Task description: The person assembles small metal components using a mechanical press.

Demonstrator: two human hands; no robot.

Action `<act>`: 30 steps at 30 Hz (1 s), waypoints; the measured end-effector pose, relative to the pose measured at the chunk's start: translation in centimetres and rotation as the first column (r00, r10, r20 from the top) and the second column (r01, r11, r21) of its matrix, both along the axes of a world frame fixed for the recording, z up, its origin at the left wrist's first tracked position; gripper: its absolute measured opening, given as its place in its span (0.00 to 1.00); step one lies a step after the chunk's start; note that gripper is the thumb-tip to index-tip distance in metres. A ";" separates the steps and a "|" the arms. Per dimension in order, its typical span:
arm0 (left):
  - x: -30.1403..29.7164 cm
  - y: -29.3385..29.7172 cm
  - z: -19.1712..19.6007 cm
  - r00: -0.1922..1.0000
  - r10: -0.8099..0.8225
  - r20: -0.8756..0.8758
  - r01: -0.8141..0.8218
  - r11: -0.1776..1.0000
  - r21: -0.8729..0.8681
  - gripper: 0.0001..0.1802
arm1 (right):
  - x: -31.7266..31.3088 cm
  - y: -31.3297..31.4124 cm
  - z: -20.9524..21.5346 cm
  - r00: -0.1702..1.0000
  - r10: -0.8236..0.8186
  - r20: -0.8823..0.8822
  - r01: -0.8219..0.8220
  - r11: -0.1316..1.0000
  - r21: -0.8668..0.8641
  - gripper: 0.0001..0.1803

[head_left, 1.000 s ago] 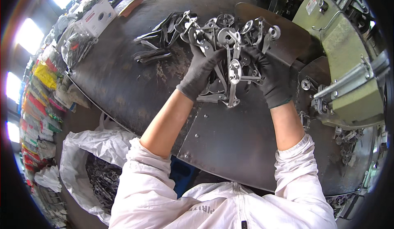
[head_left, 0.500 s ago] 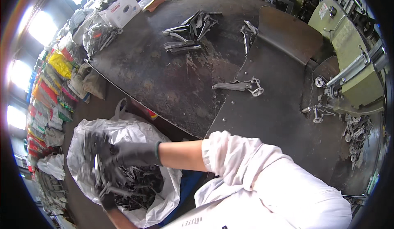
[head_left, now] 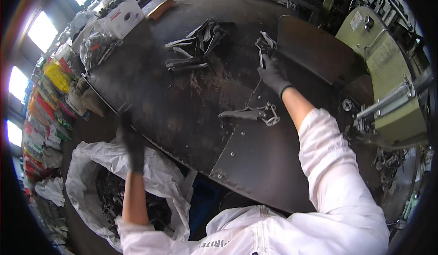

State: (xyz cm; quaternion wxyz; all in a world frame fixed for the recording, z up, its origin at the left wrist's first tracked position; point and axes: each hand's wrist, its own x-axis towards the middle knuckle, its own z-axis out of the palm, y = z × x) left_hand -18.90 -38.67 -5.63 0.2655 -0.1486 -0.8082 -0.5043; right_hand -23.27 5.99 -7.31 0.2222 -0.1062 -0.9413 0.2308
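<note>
Right hand [head_left: 273, 74]: black glove worn; fingers [head_left: 267, 64] curled up around the lower end of a metal clamp part [head_left: 265, 45] at the far side of the dark work table [head_left: 182, 104]; contact is seen, but it cannot be told how firmly the part is pinched. White sleeve [head_left: 337, 163] pushed back, forearm bare above the glove cuff.

Left hand [head_left: 130, 138]: black glove worn, blurred; raised over the near left edge of the table, above the white plastic sack [head_left: 91, 173]; whether the fingers are spread or pressed together cannot be told, and nothing is seen held in them.

Metal clamp part: grey, upright or slightly tilted, just beside the edge of a raised dark steel plate [head_left: 315, 54].

Second clamp piece [head_left: 253, 114]: lying flat near the table's middle, below the right forearm, apart from it.

Heap of clamp pieces [head_left: 196, 42]: stacked loosely at the far middle of the table, well left of the right hand.

White plastic sack: open, on the floor left of the table, dark metal pieces inside.

Green machine [head_left: 392, 81]: at the right end of the table.

White carton [head_left: 121, 17] and clear bag of parts [head_left: 96, 49]: far left corner of the table
</note>
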 end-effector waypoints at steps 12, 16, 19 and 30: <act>-25.5 26.7 -2.1 0.996 -0.090 0.022 0.078 0.687 -0.722 0.42 | 8.7 -1.7 1.7 0.980 0.189 0.066 -0.123 0.828 -0.547 0.18; -23.7 27.3 -0.5 0.988 -0.078 0.131 0.148 0.692 -0.706 0.40 | 10.5 -4.1 4.0 0.894 0.446 -0.036 -0.442 0.893 0.087 0.22; -18.3 28.7 3.9 0.931 0.028 0.363 0.247 0.686 -0.685 0.36 | 13.0 -3.2 3.6 0.780 0.600 0.181 -0.624 0.768 0.142 0.22; -6.5 26.1 -0.6 0.833 -0.339 0.437 0.449 0.876 -0.177 0.31 | 15.0 -0.7 1.8 0.972 0.235 0.012 0.006 0.026 -1.000 0.15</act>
